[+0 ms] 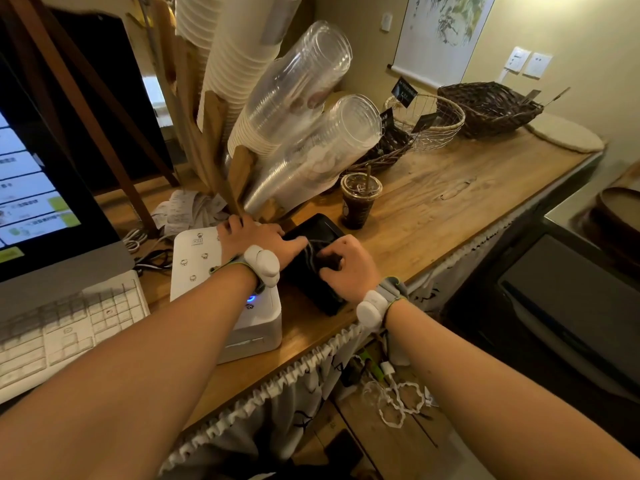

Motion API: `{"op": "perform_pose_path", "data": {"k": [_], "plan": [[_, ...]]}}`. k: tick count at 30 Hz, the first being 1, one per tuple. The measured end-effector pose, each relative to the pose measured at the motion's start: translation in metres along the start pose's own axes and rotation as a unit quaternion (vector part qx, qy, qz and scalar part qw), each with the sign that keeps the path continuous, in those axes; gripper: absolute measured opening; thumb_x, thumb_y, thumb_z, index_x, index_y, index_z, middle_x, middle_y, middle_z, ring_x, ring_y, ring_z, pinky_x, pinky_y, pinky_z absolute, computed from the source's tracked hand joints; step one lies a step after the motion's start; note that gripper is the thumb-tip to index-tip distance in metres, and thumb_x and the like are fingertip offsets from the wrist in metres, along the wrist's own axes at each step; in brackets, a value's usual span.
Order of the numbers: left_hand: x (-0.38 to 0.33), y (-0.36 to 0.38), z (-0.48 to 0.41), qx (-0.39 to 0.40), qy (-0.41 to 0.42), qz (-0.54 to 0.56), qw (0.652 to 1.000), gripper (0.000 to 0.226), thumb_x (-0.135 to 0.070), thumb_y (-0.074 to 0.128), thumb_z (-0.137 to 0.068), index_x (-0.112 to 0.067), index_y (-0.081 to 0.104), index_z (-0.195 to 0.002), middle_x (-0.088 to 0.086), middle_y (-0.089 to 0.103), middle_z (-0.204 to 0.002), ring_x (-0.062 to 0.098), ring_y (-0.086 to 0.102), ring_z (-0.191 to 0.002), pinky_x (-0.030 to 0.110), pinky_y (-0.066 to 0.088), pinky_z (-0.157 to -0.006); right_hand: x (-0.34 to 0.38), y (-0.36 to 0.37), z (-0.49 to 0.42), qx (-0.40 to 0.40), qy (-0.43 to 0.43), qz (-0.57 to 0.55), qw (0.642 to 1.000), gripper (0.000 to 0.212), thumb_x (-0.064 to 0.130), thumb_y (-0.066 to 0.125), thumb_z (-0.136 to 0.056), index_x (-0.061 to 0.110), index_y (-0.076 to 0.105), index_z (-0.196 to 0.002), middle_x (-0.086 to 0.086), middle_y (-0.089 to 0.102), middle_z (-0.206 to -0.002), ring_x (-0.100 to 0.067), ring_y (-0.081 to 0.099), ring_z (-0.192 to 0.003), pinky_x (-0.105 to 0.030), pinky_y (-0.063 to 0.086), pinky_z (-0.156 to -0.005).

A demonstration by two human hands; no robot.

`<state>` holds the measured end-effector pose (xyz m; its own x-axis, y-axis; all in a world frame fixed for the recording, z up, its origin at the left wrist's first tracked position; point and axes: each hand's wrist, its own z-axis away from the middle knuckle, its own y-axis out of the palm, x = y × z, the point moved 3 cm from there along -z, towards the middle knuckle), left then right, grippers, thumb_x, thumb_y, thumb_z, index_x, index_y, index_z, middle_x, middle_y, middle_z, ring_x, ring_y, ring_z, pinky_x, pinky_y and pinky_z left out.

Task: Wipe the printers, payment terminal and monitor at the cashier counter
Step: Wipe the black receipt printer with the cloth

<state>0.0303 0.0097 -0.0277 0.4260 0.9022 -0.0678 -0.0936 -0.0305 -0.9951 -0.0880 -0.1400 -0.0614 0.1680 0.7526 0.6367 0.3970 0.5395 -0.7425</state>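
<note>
A black payment terminal lies on the wooden counter, right of a white label printer with a blue light. My left hand rests on the terminal's left edge, its fingers flat on the screen. My right hand is curled on a dark cloth pressed onto the terminal's screen. The monitor stands lit at the far left, with a white keyboard in front of it.
Stacks of paper and clear plastic cups lean on a wooden rack just behind the terminal. An iced drink with a straw stands right behind it. Crumpled receipts, wire and wicker baskets, cables below the counter edge.
</note>
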Motion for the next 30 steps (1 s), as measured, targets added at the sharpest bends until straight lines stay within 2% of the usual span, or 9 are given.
{"op": "perform_pose_path", "data": {"k": [3, 7, 10, 13, 15, 17, 19, 24, 30], "plan": [[0.0, 0.001, -0.001, 0.012, -0.001, -0.027, 1.0, 0.098, -0.1, 0.022, -0.052, -0.046, 0.054, -0.127, 0.017, 0.035, -0.149, 0.042, 0.027, -0.135, 0.054, 0.02, -0.108, -0.015, -0.01, -0.005, 0.029, 0.019, 0.021, 0.999, 0.017, 0.025, 0.073, -0.078, 0.029, 0.073, -0.095, 0.009, 0.051, -0.105, -0.007, 0.053, -0.093, -0.019, 0.045, -0.078], [0.002, 0.002, -0.004, 0.012, 0.001, -0.043, 0.999, 0.1, -0.101, 0.026, -0.05, -0.046, 0.053, -0.129, 0.017, 0.035, -0.148, 0.042, 0.028, -0.134, 0.054, 0.022, -0.107, -0.033, -0.017, -0.01, -0.063, 0.134, -0.019, 0.989, 0.015, 0.02, 0.072, -0.081, 0.03, 0.073, -0.092, 0.007, 0.049, -0.105, -0.011, 0.052, -0.095, -0.015, 0.039, -0.073], [0.002, 0.004, -0.006, 0.018, 0.0, -0.044, 0.999, 0.103, -0.102, 0.026, -0.048, -0.046, 0.052, -0.129, 0.017, 0.036, -0.147, 0.042, 0.029, -0.133, 0.054, 0.023, -0.107, -0.014, 0.007, 0.007, -0.095, 0.074, 0.008, 0.993, 0.016, 0.017, 0.069, -0.08, 0.027, 0.071, -0.092, 0.008, 0.05, -0.101, -0.011, 0.054, -0.09, -0.008, 0.038, -0.067], [0.003, 0.004, -0.008, 0.023, 0.0, -0.038, 0.999, 0.104, -0.103, 0.026, -0.046, -0.045, 0.053, -0.129, 0.015, 0.039, -0.146, 0.041, 0.03, -0.132, 0.053, 0.024, -0.107, -0.014, 0.008, 0.015, -0.054, 0.053, -0.014, 0.997, 0.018, 0.018, 0.07, -0.078, 0.026, 0.072, -0.093, 0.007, 0.054, -0.104, -0.01, 0.055, -0.093, -0.022, 0.048, -0.079], [0.002, 0.003, -0.008, 0.028, 0.001, -0.033, 0.999, 0.104, -0.103, 0.027, -0.046, -0.045, 0.053, -0.129, 0.015, 0.038, -0.147, 0.042, 0.029, -0.133, 0.053, 0.024, -0.107, -0.034, -0.009, 0.009, -0.022, 0.112, -0.027, 0.993, 0.02, 0.015, 0.07, -0.079, 0.028, 0.072, -0.094, 0.004, 0.051, -0.108, -0.015, 0.055, -0.099, -0.029, 0.05, -0.088], [0.002, 0.004, -0.009, 0.038, -0.002, -0.036, 0.999, 0.104, -0.103, 0.028, -0.046, -0.046, 0.052, -0.13, 0.015, 0.036, -0.148, 0.042, 0.028, -0.134, 0.054, 0.024, -0.108, -0.053, -0.025, 0.006, -0.049, 0.182, -0.057, 0.98, 0.021, 0.013, 0.068, -0.082, 0.03, 0.07, -0.094, 0.003, 0.048, -0.11, -0.02, 0.059, -0.102, -0.034, 0.053, -0.091], [0.002, 0.005, -0.01, 0.042, -0.003, -0.039, 0.998, 0.105, -0.103, 0.028, -0.046, -0.046, 0.051, -0.131, 0.016, 0.035, -0.149, 0.043, 0.028, -0.134, 0.055, 0.023, -0.108, -0.056, -0.024, 0.008, -0.068, 0.207, -0.076, 0.973, 0.02, 0.014, 0.069, -0.082, 0.03, 0.069, -0.094, 0.001, 0.05, -0.112, -0.021, 0.061, -0.102, -0.034, 0.055, -0.09], [0.002, 0.005, -0.01, 0.032, 0.0, -0.043, 0.999, 0.105, -0.104, 0.03, -0.046, -0.045, 0.052, -0.13, 0.017, 0.035, -0.149, 0.044, 0.028, -0.134, 0.055, 0.022, -0.108, -0.02, 0.009, 0.029, -0.009, 0.098, -0.07, 0.993, 0.019, 0.015, 0.071, -0.078, 0.027, 0.072, -0.094, 0.003, 0.05, -0.105, -0.014, 0.054, -0.094, -0.027, 0.049, -0.081], [0.003, 0.005, -0.009, 0.035, -0.002, -0.037, 0.999, 0.104, -0.103, 0.03, -0.047, -0.046, 0.052, -0.131, 0.017, 0.034, -0.149, 0.044, 0.027, -0.135, 0.055, 0.022, -0.109, -0.059, -0.01, 0.017, -0.096, 0.266, -0.133, 0.95, 0.023, 0.015, 0.063, -0.08, 0.038, 0.06, -0.083, -0.008, 0.058, -0.115, -0.023, 0.063, -0.087, -0.033, 0.057, -0.07]]}}
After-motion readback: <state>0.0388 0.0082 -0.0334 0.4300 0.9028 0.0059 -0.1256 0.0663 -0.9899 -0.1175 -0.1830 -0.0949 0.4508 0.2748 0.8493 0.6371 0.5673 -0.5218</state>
